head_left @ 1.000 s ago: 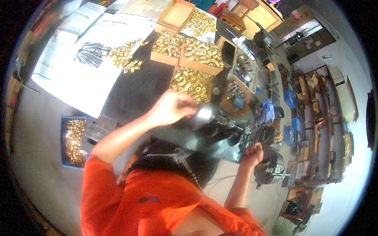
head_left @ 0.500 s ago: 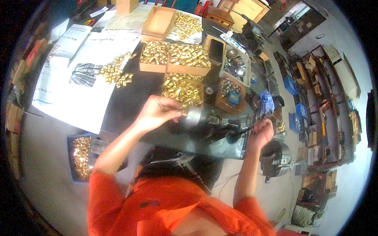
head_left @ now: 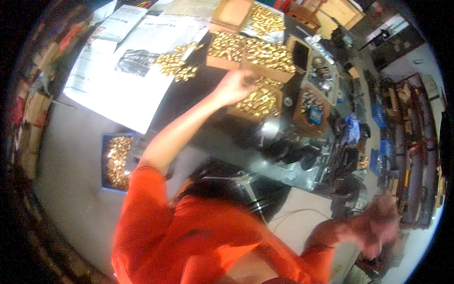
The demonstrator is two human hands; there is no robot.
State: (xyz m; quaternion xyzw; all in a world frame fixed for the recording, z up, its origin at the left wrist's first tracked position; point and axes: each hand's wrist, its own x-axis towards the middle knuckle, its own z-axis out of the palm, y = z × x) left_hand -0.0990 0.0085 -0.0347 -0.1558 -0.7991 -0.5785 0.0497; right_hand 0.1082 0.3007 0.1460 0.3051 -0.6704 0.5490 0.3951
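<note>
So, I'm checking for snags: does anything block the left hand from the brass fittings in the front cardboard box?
Nothing visible. The left hand visually overlaps the left edge of the cardboard box; the brass fittings lie uncovered. Contact is unclear.

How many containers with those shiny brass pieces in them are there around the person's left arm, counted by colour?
Brown cardboard boxes: 3
Blue bin: 1
Total: 4

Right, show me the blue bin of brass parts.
In the head view, the blue bin is at left, below the white paper and up-left of the orange left sleeve.
</note>
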